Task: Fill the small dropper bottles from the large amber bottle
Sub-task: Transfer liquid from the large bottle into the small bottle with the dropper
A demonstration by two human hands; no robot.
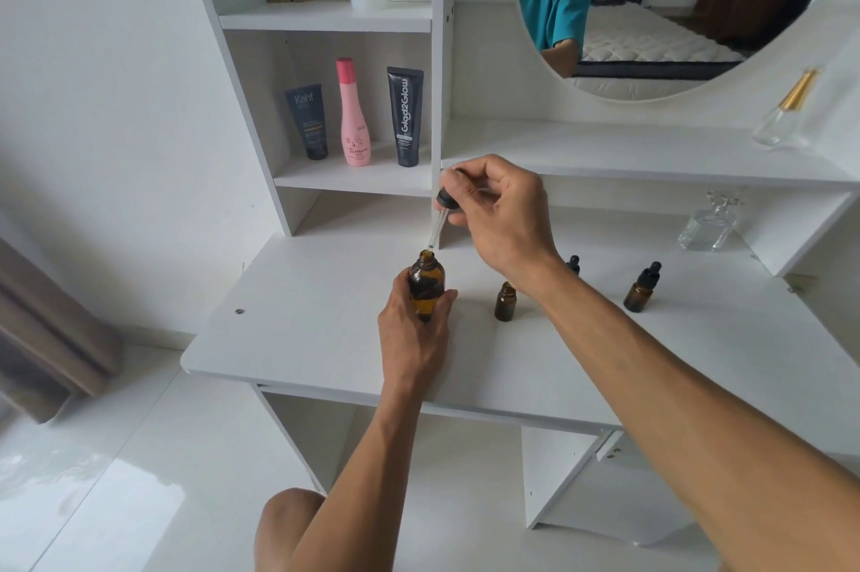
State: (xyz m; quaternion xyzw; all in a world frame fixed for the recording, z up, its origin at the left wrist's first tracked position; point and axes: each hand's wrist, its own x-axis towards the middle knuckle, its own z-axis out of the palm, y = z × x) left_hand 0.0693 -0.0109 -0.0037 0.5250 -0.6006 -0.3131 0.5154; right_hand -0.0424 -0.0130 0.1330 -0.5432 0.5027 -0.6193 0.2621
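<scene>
"Kahf" reads on the dark grey tube at shelf left, "Tamare" in script, not sharp, on the pink bottle beside it, "Glad2Glow" running vertically on the black tube at right; smaller print on all three is too small to read.

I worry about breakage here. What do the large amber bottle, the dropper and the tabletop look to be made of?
Large amber bottle: probably glass, brown and see-through with glossy highlights. Dropper: a clear tube, glass or clear plastic, under a matte black cap, likely plastic with a rubber bulb. Tabletop: white laminated board, smooth with a dull sheen; a screw fitting shows.
</scene>
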